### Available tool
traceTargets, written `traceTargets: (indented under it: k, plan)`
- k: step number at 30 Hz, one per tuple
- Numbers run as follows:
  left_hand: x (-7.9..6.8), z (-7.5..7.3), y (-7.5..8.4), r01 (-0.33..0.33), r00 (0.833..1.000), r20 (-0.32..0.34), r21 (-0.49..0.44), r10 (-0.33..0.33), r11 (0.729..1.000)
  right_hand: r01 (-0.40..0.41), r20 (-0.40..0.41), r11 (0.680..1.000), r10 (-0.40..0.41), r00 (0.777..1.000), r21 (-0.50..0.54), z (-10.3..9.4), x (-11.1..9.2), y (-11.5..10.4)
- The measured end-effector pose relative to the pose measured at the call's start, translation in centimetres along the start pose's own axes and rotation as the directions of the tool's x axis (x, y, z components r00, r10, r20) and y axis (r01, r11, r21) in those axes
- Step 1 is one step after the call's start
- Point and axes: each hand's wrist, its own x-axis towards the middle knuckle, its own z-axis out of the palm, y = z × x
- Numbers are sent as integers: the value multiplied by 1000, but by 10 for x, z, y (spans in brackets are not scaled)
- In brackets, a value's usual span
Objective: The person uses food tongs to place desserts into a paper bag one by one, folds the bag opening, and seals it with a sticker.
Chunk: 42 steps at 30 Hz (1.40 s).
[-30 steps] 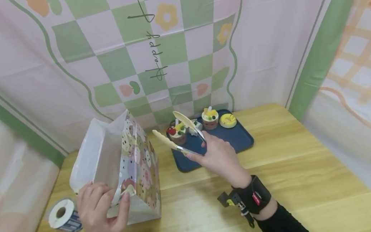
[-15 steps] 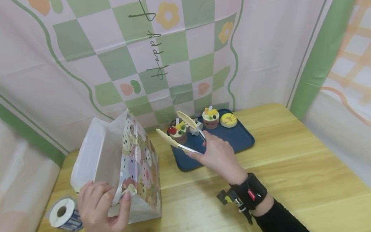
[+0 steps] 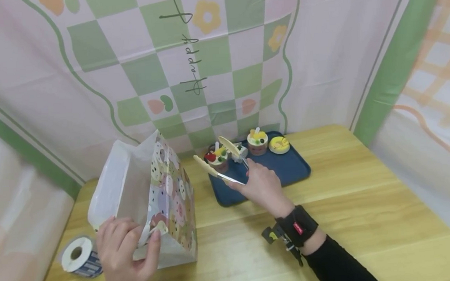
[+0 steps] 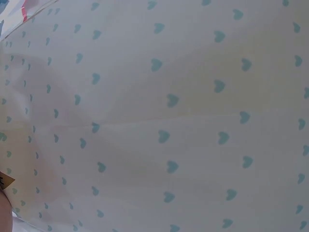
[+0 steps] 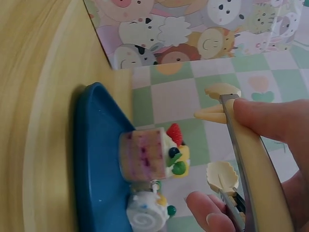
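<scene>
My left hand (image 3: 125, 252) grips the near rim of an open paper bag (image 3: 176, 205) with a cartoon-animal front. In the left wrist view the white bag wall (image 4: 193, 121) with small teal hearts fills the picture. My right hand (image 3: 263, 185) holds food tongs (image 3: 207, 165) with cream tips, spread apart with nothing between them. The tips hang over the left end of a blue tray (image 3: 282, 169). Below them are a fruit-topped cake cup (image 3: 218, 162) and a white swirl cake roll (image 5: 147, 212). A second fruit-topped cup (image 3: 257, 142) stands farther right.
A round yellow-topped pastry (image 3: 279, 145) sits at the tray's far right. A roll of labels (image 3: 80, 257) stands left of the bag on the wooden table (image 3: 350, 201). A patterned curtain (image 3: 219, 54) hangs right behind the table.
The tongs shift slightly to the right over the tray, still spread, and my right wrist moves a little forward and left. My left hand keeps its grip on the bag.
</scene>
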Motion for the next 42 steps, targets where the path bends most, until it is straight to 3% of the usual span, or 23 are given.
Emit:
traceTargets:
  k: [27, 42]
  plan:
    - [0, -2, 0, 20, 1000, 23, 31, -21, 999, -76, 100, 997, 79, 992, -29, 28, 22, 13]
    - [-1, 0, 0, 28, 1000, 10, 32, -28, 999, -83, 89, 996, 85, 992, -29, 38, 24, 17]
